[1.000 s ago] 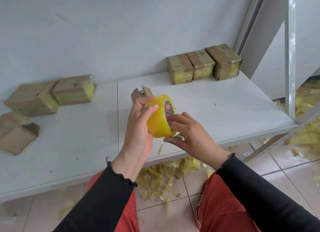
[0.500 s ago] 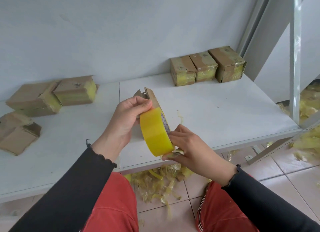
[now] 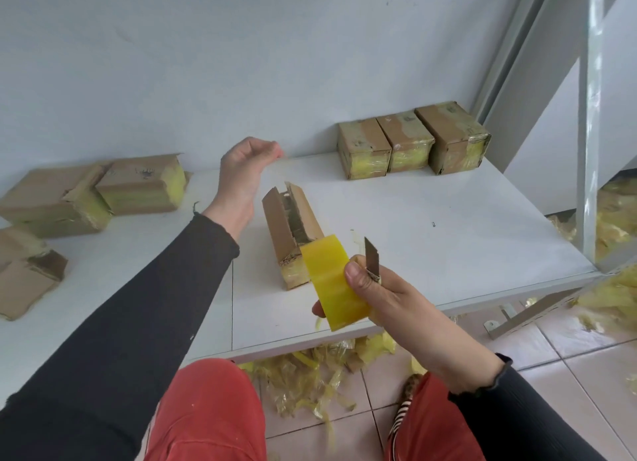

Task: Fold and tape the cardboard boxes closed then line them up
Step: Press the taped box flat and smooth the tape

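My right hand (image 3: 382, 295) grips a yellow tape roll (image 3: 332, 283) together with a small cutter blade (image 3: 371, 255) that points up. It holds them just above the front edge of the white shelf (image 3: 448, 240). Behind the roll lies an open cardboard box (image 3: 291, 231), its far flaps standing up and its near end taped yellow. My left hand (image 3: 246, 166) is raised over the shelf behind that box, fingers curled and blurred; whether it pinches a tape strip I cannot tell. Three taped boxes (image 3: 412, 140) stand in a row at the back right.
Several more cardboard boxes (image 3: 89, 195) lie in a loose pile at the left of the shelf. A grey metal post (image 3: 591, 116) stands at the shelf's right end. Crumpled yellow tape scraps (image 3: 310, 374) litter the tiled floor under the shelf and by my red-trousered knees.
My left hand let go of the roll and rose up and away toward the wall. The right hand now carries the roll alone, lower and further right. The box lies uncovered on the shelf.
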Action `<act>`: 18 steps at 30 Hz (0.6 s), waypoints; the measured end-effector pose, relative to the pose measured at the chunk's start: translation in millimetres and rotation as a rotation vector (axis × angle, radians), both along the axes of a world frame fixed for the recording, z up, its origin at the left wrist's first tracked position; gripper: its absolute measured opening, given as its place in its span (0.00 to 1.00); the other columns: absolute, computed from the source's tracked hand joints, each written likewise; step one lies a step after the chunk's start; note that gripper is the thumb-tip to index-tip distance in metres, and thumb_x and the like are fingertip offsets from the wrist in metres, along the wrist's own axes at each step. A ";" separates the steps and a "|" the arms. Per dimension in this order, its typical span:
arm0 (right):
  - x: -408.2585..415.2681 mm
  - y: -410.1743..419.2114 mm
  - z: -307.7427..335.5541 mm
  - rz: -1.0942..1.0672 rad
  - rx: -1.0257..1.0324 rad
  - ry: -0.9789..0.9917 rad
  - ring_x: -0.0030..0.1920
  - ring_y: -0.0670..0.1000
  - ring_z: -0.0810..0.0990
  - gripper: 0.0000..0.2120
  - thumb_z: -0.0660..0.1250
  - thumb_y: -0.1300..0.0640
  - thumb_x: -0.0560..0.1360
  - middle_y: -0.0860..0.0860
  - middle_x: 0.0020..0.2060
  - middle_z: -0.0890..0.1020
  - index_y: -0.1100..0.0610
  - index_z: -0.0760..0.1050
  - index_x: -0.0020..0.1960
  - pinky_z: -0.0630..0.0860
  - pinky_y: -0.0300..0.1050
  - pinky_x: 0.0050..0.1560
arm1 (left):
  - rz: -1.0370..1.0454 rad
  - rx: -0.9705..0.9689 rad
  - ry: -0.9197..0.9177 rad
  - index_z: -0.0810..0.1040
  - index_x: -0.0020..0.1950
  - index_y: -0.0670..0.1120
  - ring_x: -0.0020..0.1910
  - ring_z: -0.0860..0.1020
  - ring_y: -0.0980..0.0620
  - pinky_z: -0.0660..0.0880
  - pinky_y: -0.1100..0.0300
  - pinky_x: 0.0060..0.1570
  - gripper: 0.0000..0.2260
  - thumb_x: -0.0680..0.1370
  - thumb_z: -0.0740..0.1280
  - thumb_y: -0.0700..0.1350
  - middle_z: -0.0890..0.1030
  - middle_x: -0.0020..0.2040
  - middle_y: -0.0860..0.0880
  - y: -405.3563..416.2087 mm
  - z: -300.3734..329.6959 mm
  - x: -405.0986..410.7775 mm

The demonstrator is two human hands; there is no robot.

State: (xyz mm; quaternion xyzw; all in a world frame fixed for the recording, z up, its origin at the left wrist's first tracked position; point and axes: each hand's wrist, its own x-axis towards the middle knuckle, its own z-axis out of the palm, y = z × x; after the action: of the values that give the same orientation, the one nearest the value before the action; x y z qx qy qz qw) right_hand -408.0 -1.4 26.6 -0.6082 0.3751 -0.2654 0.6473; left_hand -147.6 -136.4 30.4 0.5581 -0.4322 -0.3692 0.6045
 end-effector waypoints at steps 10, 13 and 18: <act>16.4 -10.6 -13.2 -0.132 0.089 -0.028 0.49 0.41 0.84 0.21 0.56 0.43 0.83 0.48 0.48 0.88 0.56 0.77 0.63 0.75 0.33 0.55 | -0.143 0.025 -0.292 0.75 0.47 0.47 0.41 0.85 0.43 0.74 0.53 0.57 0.07 0.84 0.66 0.46 0.85 0.34 0.45 -46.7 -71.0 7.6; 17.7 -13.4 -20.7 -0.134 0.113 -0.009 0.44 0.35 0.82 0.17 0.56 0.47 0.85 0.42 0.45 0.87 0.54 0.77 0.63 0.69 0.24 0.43 | -0.068 0.035 -0.304 0.74 0.47 0.47 0.32 0.79 0.55 0.68 0.57 0.42 0.08 0.85 0.64 0.48 0.84 0.32 0.46 -52.2 -83.4 4.1; 22.3 -19.9 -29.4 -0.147 0.088 -0.021 0.42 0.35 0.81 0.11 0.58 0.53 0.85 0.39 0.42 0.86 0.55 0.76 0.61 0.69 0.24 0.43 | 0.017 0.037 -0.339 0.73 0.50 0.45 0.29 0.74 0.56 0.70 0.58 0.36 0.08 0.86 0.61 0.47 0.84 0.32 0.46 -53.8 -93.6 8.5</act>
State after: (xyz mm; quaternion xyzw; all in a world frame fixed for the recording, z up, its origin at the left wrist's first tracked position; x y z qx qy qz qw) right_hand -385.7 -21.3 -2.7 -0.5473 0.4232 -0.3018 0.6560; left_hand -139.1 -190.2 -63.2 0.6270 -0.5164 -0.2724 0.5157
